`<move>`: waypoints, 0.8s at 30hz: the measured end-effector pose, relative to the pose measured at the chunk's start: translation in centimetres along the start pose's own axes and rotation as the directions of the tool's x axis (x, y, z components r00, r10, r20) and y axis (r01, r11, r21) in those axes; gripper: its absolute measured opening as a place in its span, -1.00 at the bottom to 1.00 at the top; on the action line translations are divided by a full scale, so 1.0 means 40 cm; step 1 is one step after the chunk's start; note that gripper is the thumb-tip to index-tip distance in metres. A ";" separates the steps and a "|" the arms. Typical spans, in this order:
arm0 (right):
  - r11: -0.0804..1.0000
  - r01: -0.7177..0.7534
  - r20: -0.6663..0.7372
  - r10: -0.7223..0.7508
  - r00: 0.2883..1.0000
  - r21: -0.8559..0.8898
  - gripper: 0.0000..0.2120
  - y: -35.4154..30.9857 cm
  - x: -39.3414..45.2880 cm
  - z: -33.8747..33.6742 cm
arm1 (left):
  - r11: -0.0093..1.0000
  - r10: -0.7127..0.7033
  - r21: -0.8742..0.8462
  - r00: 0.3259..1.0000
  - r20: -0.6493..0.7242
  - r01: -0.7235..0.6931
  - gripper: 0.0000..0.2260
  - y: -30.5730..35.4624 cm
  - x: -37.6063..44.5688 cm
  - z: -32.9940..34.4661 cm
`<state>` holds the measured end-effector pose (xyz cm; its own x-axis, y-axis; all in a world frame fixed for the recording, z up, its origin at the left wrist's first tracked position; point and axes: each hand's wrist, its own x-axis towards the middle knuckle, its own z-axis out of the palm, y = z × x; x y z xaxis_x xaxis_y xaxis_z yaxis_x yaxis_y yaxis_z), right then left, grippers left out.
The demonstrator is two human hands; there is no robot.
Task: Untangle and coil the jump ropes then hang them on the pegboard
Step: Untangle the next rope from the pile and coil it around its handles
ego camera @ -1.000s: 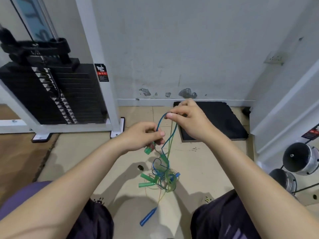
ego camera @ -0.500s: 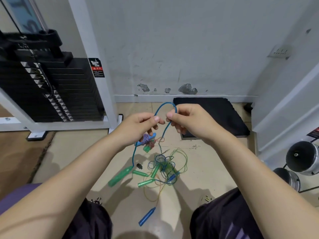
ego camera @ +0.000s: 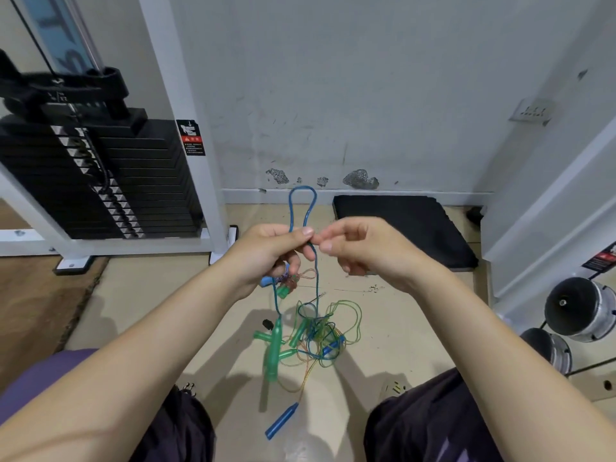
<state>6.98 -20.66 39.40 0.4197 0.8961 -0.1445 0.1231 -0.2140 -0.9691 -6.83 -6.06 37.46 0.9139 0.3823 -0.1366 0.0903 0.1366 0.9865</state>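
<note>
**Blue loop pinched upright between two hands**

A loop of blue rope (ego camera: 302,208) stands up toward 12 o'clock, its long axis vertical, its rounded top against the base of the wall (ego camera: 366,95). Both strands of the loop come together at the left hand (ego camera: 270,251), where thumb and forefinger are pressed closed on them; the other fingers curl over a small bundle of further handles and cord below the palm. From that pinch one blue strand drops toward 6 o'clock to a hanging green handle (ego camera: 274,351), which points straight down, clear of the hand. The other strand runs down into the tangle (ego camera: 316,335) on the floor (ego camera: 150,305).

The right hand (ego camera: 360,251) sits at 3 o'clock of the left, fingertips just beside the pinch point. Its fingers are loosely curled and half open; whether thumb and forefinger actually touch the rope I cannot tell.

The tangle lies between the knees at 6 o'clock of the hands: green, blue and yellowish cords looped over one another with several green handles lying across it. A blue handle (ego camera: 281,421) lies apart at the tangle's 6 o'clock, tilted, its upper end toward 1 o'clock.

A weight stack (ego camera: 100,181) stands at 10 o'clock, a black mat (ego camera: 406,225) at 2 o'clock.
</note>
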 end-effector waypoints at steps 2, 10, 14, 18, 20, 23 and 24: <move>0.991 -0.057 0.060 0.065 0.996 -0.124 -0.86 0.013 -0.005 0.010 | 0.997 -0.006 -0.078 1.000 0.000 0.006 -0.74 -0.001 0.001 -0.004; 0.984 0.086 -0.007 -0.086 0.996 0.157 -0.94 -0.011 -0.012 0.005 | 0.974 -0.129 0.197 0.990 0.056 0.116 -0.74 -0.006 -0.006 0.004; 0.983 0.106 -0.093 -0.093 0.991 0.150 -0.94 -0.007 0.001 -0.005 | 0.914 -0.207 0.383 0.965 0.160 0.132 -0.94 -0.018 -0.015 0.020; 0.968 0.044 -0.075 -0.026 0.997 0.248 -0.89 0.006 0.006 -0.011 | 0.903 -0.224 0.403 0.964 0.146 0.149 -0.80 0.004 -0.016 -0.004; 0.959 0.022 -0.101 0.007 0.995 0.282 -0.90 0.011 0.009 -0.015 | 0.904 -0.223 0.400 0.965 0.141 0.150 -0.74 0.018 -0.019 -0.022; 0.946 0.030 -0.250 0.055 0.967 0.323 -0.87 0.015 0.008 -0.037 | 0.886 -0.196 0.445 0.975 0.106 0.130 -0.73 0.031 -0.019 -0.057; 0.954 0.029 -0.314 0.069 0.947 0.299 -0.89 0.018 0.008 -0.048 | 0.873 -0.189 0.471 0.978 0.089 0.126 -0.73 0.034 -0.021 -0.070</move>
<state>8.93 -21.27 39.05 0.6885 0.7113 -0.1411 -0.1392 -0.0614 -0.9884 -8.58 -3.65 38.68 0.9119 0.2672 -0.3117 0.3802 -0.2634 0.8866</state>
